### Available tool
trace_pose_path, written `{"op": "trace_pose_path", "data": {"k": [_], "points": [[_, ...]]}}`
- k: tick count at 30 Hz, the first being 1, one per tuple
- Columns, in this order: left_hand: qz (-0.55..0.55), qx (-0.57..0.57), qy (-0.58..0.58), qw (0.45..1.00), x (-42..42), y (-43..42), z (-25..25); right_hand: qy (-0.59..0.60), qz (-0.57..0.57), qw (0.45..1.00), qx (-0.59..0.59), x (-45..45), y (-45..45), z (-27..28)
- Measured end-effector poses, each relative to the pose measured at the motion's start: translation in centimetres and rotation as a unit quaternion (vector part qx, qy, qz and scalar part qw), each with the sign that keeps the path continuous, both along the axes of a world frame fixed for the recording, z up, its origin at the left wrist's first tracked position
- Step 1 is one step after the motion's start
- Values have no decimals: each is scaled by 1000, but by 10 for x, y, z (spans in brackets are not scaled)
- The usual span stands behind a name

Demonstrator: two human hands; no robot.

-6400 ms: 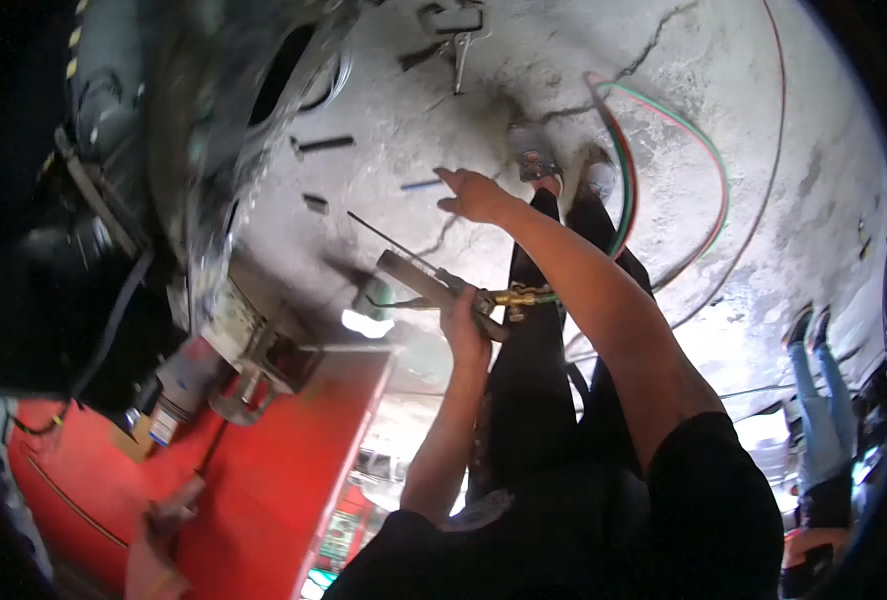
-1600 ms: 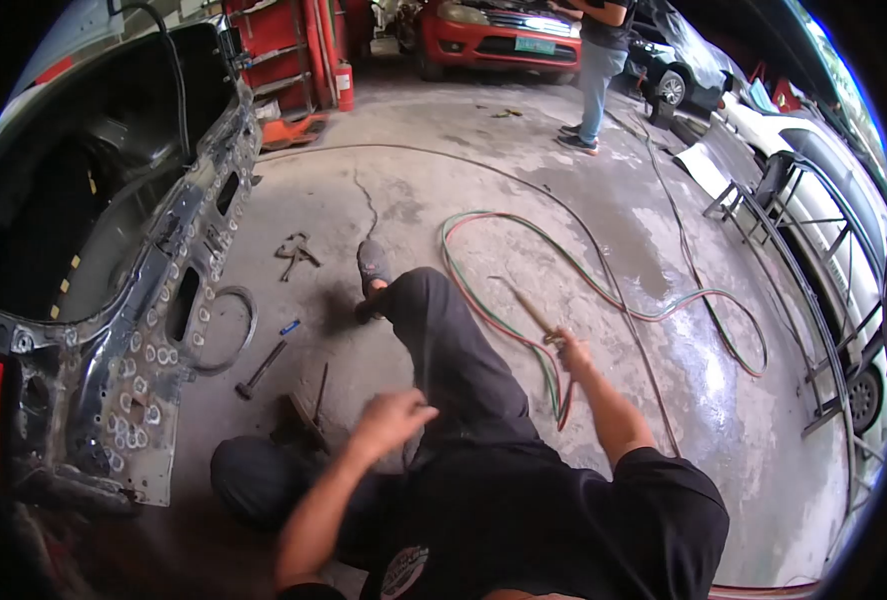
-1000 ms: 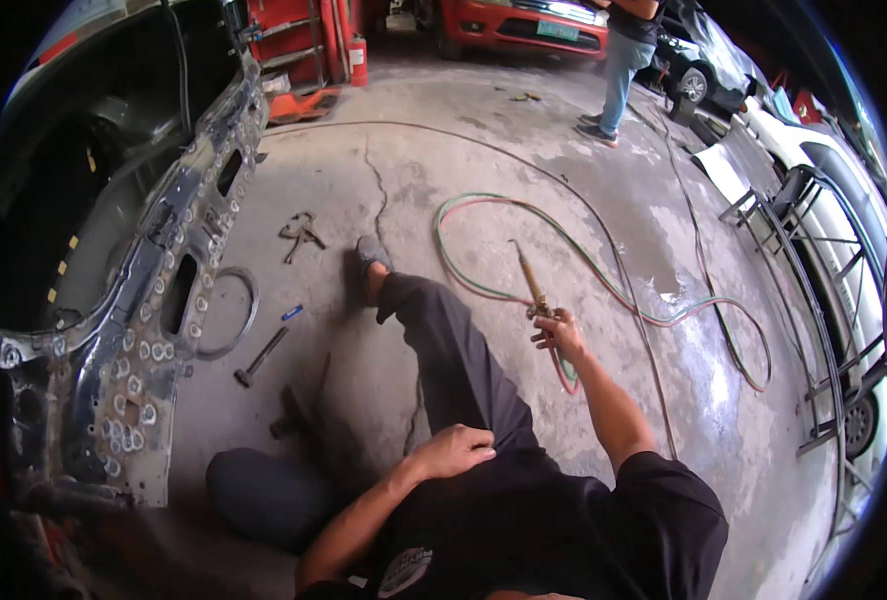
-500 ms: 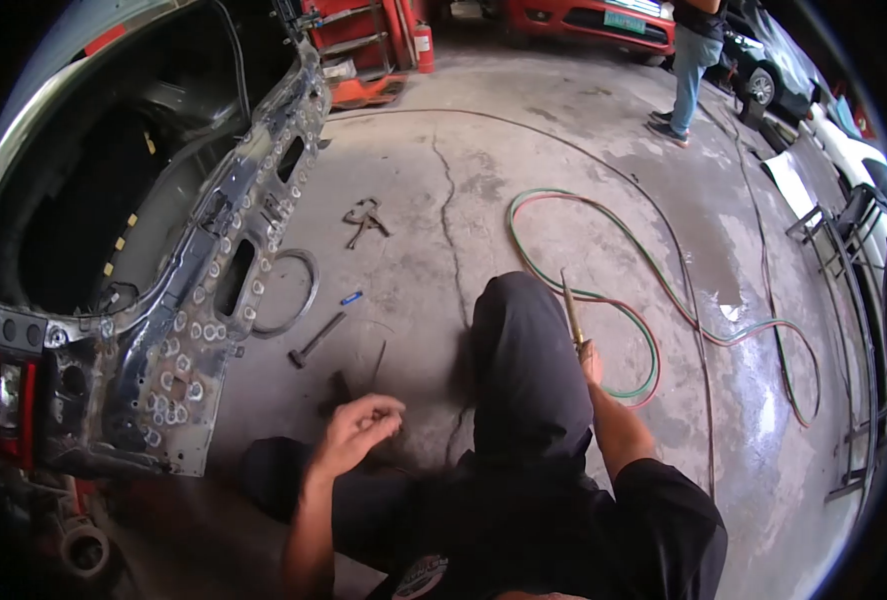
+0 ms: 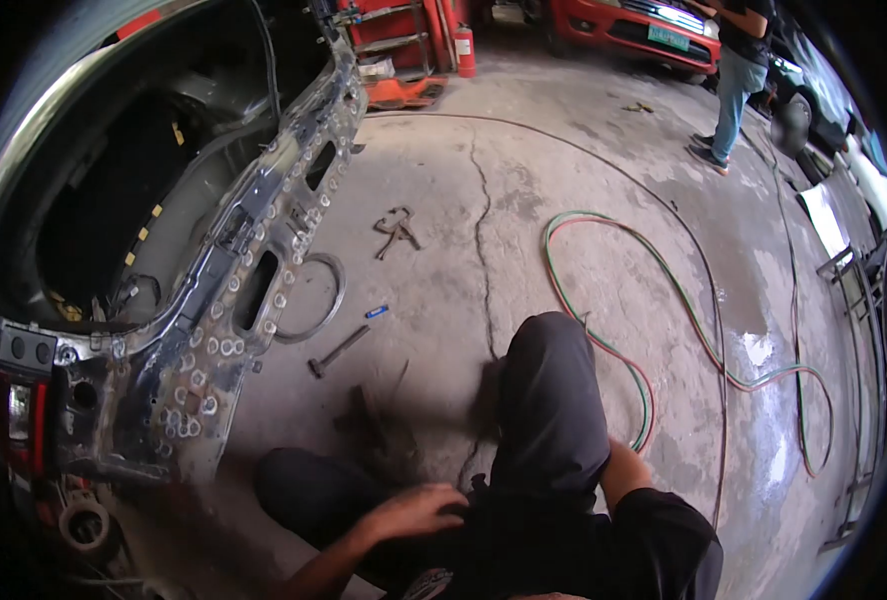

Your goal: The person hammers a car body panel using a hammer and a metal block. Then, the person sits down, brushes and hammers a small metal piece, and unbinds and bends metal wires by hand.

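My left hand [image 5: 419, 512] hovers over my lap, fingers loosely bent and thumb apart, with nothing visible in it. My right forearm [image 5: 624, 472] reaches behind my raised knee [image 5: 554, 390], which hides the right hand. A thin metal tip [image 5: 586, 320] pokes out beside that knee. Left of the knee, a hammer [image 5: 339, 350] lies on the concrete beside a small blue object [image 5: 377, 312] and a coil of grey wire [image 5: 340, 290]. Farther off rest metal clamp-like tools [image 5: 397, 232]. A thin rod [image 5: 403, 374] lies in the shadow nearer me.
A stripped car body [image 5: 229, 290] with round weld marks stands at left. Twin red and green hoses [image 5: 709, 352] and a dark hose [image 5: 654, 195] cross the floor. Beyond are a fire extinguisher [image 5: 465, 52], a red car [image 5: 624, 30] and a standing person [image 5: 739, 80]. Metal racks [image 5: 859, 340] line the right.
My left hand has dropped toward my lap. My right hand, which held a brass torch beside the knee, has gone behind the leg. The view has shifted slightly.
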State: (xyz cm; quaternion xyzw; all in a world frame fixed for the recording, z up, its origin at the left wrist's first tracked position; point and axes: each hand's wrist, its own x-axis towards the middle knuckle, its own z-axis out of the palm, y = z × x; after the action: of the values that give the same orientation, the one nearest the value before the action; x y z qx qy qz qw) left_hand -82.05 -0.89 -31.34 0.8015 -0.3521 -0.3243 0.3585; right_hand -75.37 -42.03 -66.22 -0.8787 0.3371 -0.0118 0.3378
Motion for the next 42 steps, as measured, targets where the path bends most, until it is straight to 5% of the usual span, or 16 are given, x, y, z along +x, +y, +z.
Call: {"op": "trace_pose_path", "data": {"k": [4,8,10,12,15,17,18,21,24,28,31,33,36,38,40,42], "points": [[-15,29,56,998,-8,5,-18,-173,67,951,248,39,-26,81],[25,-39,24,999,15,14,-10,-166,115,783,588,59,4,254],[99,-42,80,991,27,10,18,-174,156,845,481,46,22,300],[129,-44,109,985,30,8,33,-152,257,935,189,18,33,336],[-21,-9,-14,1000,15,12,-19,-218,405,886,51,-15,59,408],[-83,-4,6,996,-9,10,-48,-272,475,835,-57,-18,83,428],[-83,11,23,996,-15,9,-51,-298,507,802,-108,-18,96,431],[24,-6,32,999,-23,18,-45,-215,619,751,75,-10,134,410],[173,-92,44,980,-30,25,-27,-196,765,611,42,-12,155,376],[285,-166,101,939,-34,35,-12,110,745,613,241,-18,166,376],[345,-194,97,913,-30,36,1,131,698,650,270,-20,170,377],[326,-186,77,924,-29,33,-10,57,583,731,350,-13,168,355],[274,-166,87,943,-31,29,-31,40,504,750,426,8,172,387],[202,-149,135,958,-23,38,-30,56,564,717,405,6,175,366],[294,-200,186,916,-13,50,-1,103,604,641,463,-2,182,361],[379,-310,229,841,-8,50,20,122,653,641,385,-18,178,355]]}}
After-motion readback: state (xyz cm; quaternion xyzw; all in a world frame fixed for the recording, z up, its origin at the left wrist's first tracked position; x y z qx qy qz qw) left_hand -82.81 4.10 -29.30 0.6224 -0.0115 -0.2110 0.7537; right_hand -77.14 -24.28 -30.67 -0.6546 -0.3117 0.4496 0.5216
